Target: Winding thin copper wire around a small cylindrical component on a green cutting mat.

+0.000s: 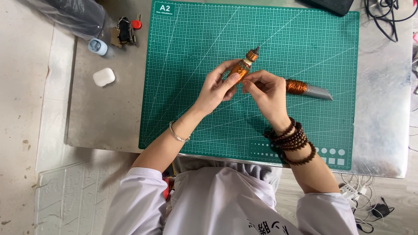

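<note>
My left hand (216, 87) grips a small orange gourd-shaped ornament (244, 65) with a brown knobbed top, held over the green cutting mat (196, 39). My right hand (267, 92) sits just to its right, fingertips pinched together at the ornament's lower end; whether they hold a fine wire is too small to tell. A spool of copper-coloured wire on a grey cone (305, 88) lies on the mat behind my right hand. A thin bangle is on my left wrist and dark wooden beads wrap my right wrist.
A white earbud case (103, 77), a pale blue small case (97, 46) and a bunch of keys (125, 31) lie on the metal table (109, 113) left of the mat. Black cables (387, 17) trail at the far right corner. A power strip (348, 189) lies on the floor.
</note>
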